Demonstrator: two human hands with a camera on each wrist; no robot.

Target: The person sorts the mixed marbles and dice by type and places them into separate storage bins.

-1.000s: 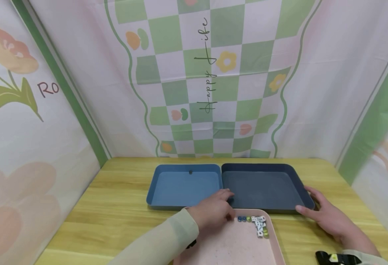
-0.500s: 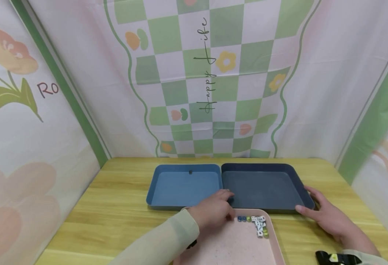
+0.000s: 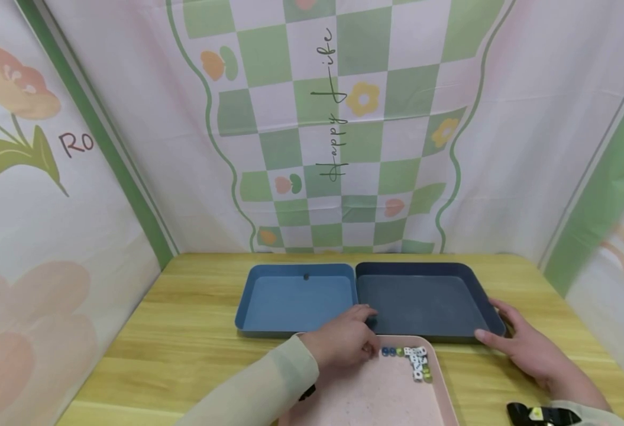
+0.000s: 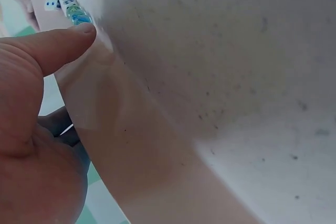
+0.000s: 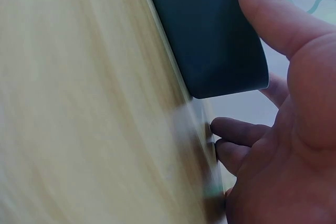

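A shallow pink tray point(image 3: 375, 396) lies at the front, with several white dice point(image 3: 417, 358) and small glass marbles point(image 3: 388, 351) lined along its far right corner. My left hand point(image 3: 338, 340) is at its far wall. In the left wrist view the thumb point(image 4: 73, 43) lies inside the wall, its tip right at a blue marble point(image 4: 81, 19), and the fingers are behind the wall, partly hidden. Farther right, my right hand point(image 3: 530, 349) grips the near right corner of a dark blue tray point(image 3: 418, 305), thumb point(image 5: 278, 17) on one side and fingers round the other.
A lighter blue tray point(image 3: 285, 307) sits left of the dark one, side against side, holding one small dark piece point(image 3: 306, 277) near its back wall. All rest on a wooden table point(image 3: 184, 331). Behind hangs a patterned curtain point(image 3: 317, 148).
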